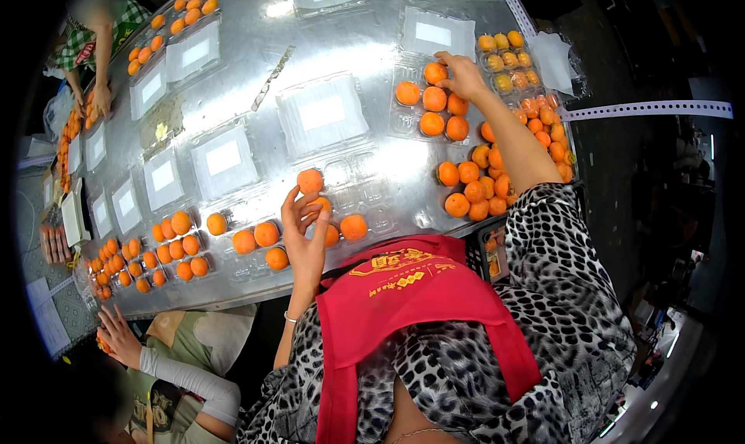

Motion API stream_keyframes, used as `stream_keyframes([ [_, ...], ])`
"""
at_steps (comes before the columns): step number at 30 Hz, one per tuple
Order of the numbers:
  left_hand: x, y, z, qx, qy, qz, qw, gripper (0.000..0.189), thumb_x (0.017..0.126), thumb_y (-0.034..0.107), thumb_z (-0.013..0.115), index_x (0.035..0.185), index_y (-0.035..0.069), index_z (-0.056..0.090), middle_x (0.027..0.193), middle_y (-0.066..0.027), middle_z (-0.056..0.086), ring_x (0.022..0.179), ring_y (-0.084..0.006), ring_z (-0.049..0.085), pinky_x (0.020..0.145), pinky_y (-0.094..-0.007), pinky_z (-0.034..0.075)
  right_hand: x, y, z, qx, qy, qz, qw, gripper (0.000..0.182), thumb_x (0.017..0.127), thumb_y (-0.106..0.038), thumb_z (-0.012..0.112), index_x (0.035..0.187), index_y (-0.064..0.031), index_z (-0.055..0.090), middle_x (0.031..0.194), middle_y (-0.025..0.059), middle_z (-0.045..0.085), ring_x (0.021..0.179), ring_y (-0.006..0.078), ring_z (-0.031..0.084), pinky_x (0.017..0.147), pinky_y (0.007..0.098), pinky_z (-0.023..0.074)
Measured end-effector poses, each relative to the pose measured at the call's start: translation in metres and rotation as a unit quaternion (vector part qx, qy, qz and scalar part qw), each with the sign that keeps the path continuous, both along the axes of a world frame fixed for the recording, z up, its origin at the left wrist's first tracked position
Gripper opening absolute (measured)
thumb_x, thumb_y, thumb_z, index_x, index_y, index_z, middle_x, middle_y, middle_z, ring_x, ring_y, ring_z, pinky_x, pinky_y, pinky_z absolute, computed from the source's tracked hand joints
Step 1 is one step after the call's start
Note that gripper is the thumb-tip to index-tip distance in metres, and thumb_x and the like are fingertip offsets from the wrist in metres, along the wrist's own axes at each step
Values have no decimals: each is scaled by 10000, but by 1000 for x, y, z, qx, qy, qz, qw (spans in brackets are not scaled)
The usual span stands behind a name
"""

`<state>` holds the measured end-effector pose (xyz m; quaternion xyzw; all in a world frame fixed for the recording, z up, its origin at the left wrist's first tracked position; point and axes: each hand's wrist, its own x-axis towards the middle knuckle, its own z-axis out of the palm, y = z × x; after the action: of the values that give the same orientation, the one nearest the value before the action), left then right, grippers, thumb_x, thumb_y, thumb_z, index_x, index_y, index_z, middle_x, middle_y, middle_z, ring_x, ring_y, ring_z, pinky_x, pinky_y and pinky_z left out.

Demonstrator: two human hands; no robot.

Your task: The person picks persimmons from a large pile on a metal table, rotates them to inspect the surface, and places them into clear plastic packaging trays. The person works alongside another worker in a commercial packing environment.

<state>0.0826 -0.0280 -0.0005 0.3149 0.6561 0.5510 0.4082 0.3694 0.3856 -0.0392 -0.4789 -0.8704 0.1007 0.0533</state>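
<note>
My right hand (pixel 463 78) reaches across to a plastic tray (pixel 405 131) and touches an orange-coloured fruit, seemingly a persimmon (pixel 435 73), at its far edge. Several more of the fruits sit in that tray's cups, with bare cups at the left corners. My left hand (pixel 305 225) is over a nearer clear plastic tray (pixel 381 196), its fingers curled at a persimmon (pixel 319 206) that they partly cover; whether it grips the fruit cannot be told. Another persimmon (pixel 309 181) lies just beyond the fingertips, and one (pixel 354 227) sits to the right of this hand.
Loose persimmons (pixel 476 191) are heaped at the metal table's (pixel 256 292) right side. Trays with white padded sheets (pixel 322 113) stand across the table. Filled trays line the near left edge. One co-worker's hand (pixel 119 333) is at lower left, another's (pixel 102 99) at upper left.
</note>
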Motion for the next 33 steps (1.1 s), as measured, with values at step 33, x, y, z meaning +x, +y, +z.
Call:
stream_keyframes([
  [33,7,11,-33,-1,28,-28,999,474,1089,144,604,1528,20,477,1318,-167,649,1174,-236,643,1039,-371,527,-106,-302,-97,-22,220,315,923,666,682,-185,871,1294,-121,616,1133,42,618,1141,262,591,1066,411,418],
])
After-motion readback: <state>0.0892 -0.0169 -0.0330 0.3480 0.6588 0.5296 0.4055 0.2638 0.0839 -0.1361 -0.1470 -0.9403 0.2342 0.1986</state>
